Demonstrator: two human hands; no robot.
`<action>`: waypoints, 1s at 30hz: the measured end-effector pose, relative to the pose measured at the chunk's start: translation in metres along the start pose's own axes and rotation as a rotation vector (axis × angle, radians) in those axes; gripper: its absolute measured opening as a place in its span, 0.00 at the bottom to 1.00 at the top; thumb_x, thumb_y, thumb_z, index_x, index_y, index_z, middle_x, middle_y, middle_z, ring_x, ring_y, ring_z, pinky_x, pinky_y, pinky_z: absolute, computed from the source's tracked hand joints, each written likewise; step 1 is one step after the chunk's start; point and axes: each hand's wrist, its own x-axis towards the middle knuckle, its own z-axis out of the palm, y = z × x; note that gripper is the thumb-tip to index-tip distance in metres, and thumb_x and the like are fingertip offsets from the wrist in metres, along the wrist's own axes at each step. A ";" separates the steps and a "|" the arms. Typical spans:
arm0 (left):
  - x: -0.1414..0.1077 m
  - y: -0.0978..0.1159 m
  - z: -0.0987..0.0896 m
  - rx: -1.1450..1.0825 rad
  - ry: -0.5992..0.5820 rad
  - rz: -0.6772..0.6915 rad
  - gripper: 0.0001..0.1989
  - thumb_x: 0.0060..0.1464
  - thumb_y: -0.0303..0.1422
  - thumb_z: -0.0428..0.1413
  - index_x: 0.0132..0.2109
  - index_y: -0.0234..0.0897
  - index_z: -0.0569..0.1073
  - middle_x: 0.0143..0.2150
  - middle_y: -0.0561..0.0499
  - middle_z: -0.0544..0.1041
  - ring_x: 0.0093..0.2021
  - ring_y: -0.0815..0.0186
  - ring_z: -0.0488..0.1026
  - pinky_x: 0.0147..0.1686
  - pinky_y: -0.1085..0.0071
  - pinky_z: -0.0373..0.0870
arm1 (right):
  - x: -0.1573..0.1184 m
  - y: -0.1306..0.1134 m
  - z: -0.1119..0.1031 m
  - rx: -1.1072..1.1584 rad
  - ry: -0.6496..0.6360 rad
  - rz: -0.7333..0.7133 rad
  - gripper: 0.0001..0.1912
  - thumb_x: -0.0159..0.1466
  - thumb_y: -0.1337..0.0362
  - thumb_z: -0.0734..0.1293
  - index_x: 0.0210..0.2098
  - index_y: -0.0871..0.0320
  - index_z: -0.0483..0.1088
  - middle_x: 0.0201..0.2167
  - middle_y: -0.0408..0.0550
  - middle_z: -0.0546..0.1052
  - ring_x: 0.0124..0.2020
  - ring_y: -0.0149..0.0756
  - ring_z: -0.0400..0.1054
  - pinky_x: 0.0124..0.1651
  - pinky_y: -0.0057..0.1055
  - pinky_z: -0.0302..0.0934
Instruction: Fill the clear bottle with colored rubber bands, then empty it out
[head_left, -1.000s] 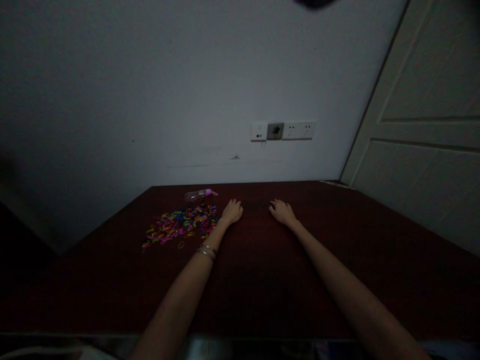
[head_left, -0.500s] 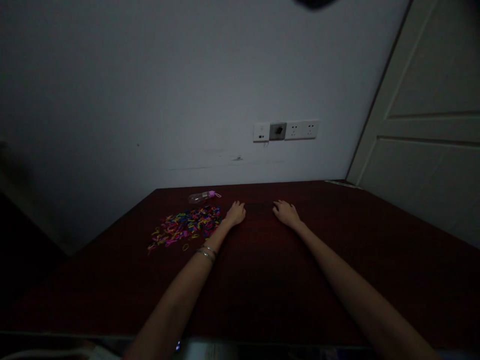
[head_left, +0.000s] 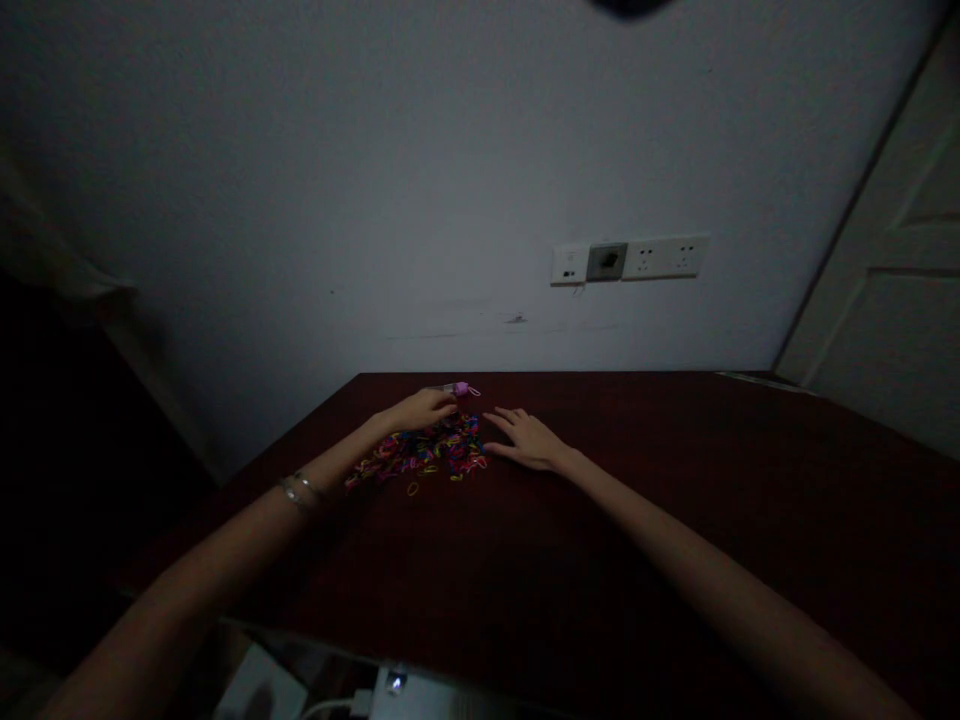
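Observation:
A heap of small multicoloured rubber bands [head_left: 427, 450] lies on the dark red tabletop, with a loose yellow band [head_left: 412, 489] in front of it. My left hand [head_left: 421, 409] is over the back of the heap, fingers loosely curved and a little apart. It hides most of a clear bottle; the pink cap [head_left: 461, 389] with its looped strap shows past the fingers. Whether the hand touches the bottle I cannot tell. At the heap's right edge my right hand [head_left: 529, 440] rests palm down, fingers spread and holding nothing.
Behind the table [head_left: 600, 560] rises a pale wall with a row of sockets [head_left: 630, 261]. A white panelled door [head_left: 892, 330] is at the right. Below the front edge are a white device [head_left: 412, 695] with a small light and a white cable [head_left: 330, 705].
My left hand has moved left, from beside the heap to over its back and before the bottle. The right hand has shifted left to the heap's edge, fingers spreading. The view has turned left.

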 end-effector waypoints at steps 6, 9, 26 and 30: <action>-0.055 -0.053 -0.001 0.038 -0.126 -0.198 0.29 0.51 0.50 0.46 0.56 0.39 0.64 0.56 0.46 0.66 0.54 0.60 0.64 0.51 0.69 0.58 | 0.039 -0.029 0.017 0.047 -0.125 0.023 0.47 0.52 0.32 0.49 0.64 0.52 0.41 0.64 0.57 0.44 0.62 0.56 0.41 0.56 0.52 0.42; -0.076 -0.067 0.009 0.073 -0.136 -0.347 0.37 0.48 0.55 0.46 0.60 0.38 0.57 0.61 0.42 0.59 0.58 0.55 0.59 0.52 0.65 0.57 | 0.056 -0.040 0.029 0.056 -0.185 0.059 0.49 0.51 0.32 0.49 0.64 0.51 0.39 0.65 0.57 0.42 0.62 0.58 0.39 0.57 0.54 0.40; -0.093 -0.046 0.051 0.157 0.020 -0.274 0.35 0.52 0.55 0.41 0.60 0.39 0.55 0.54 0.41 0.64 0.52 0.57 0.60 0.50 0.63 0.57 | 0.081 -0.063 0.046 -0.116 -0.110 -0.065 0.35 0.59 0.39 0.49 0.58 0.49 0.57 0.54 0.57 0.62 0.53 0.51 0.55 0.50 0.49 0.51; -0.093 -0.044 0.053 0.187 0.039 -0.249 0.33 0.51 0.54 0.43 0.57 0.38 0.59 0.49 0.43 0.65 0.49 0.58 0.61 0.47 0.65 0.60 | 0.080 -0.061 0.043 -0.153 -0.083 -0.096 0.29 0.61 0.45 0.52 0.55 0.54 0.61 0.49 0.58 0.64 0.50 0.47 0.58 0.48 0.43 0.55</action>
